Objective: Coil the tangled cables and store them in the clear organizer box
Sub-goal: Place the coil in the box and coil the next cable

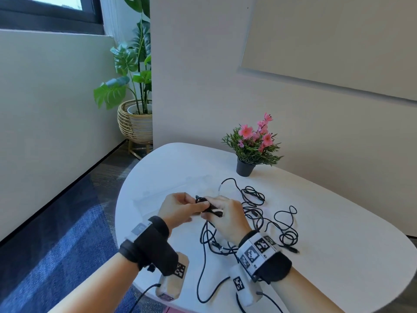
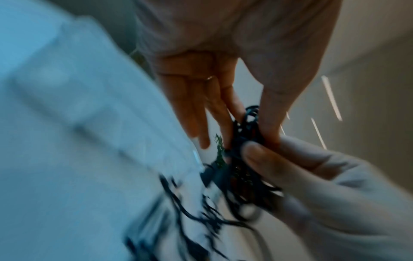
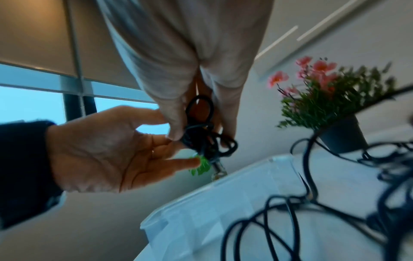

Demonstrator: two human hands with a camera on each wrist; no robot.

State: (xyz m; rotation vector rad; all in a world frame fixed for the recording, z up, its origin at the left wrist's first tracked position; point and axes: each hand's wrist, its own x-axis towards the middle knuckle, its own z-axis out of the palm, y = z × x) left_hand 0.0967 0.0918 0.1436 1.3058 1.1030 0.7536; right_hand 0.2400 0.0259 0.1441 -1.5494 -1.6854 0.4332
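Fingers of the right hand pinch a small coiled bundle of black cable, thumb on one side and fingertips on the other, held above the desk. Opposite, the left hand grips the same bundle between thumb and forefinger, its other fingers extended and spread loosely. Both hands meet over the near-left part of the desk, just beside the clear organizer box, which lies to the left and slightly beyond them with its rim close under the bundle. From the bundle a strand drops to the tangled cables, which sprawl across the middle of the desk to the right of the hands, loops reaching toward the near edge. A potted pink flower plant stands at the far edge against the wall. Right of the tangle the white surface runs bare to its curved right edge. Left of the desk lies blue carpet, with a large leafy plant in a woven basket far left.
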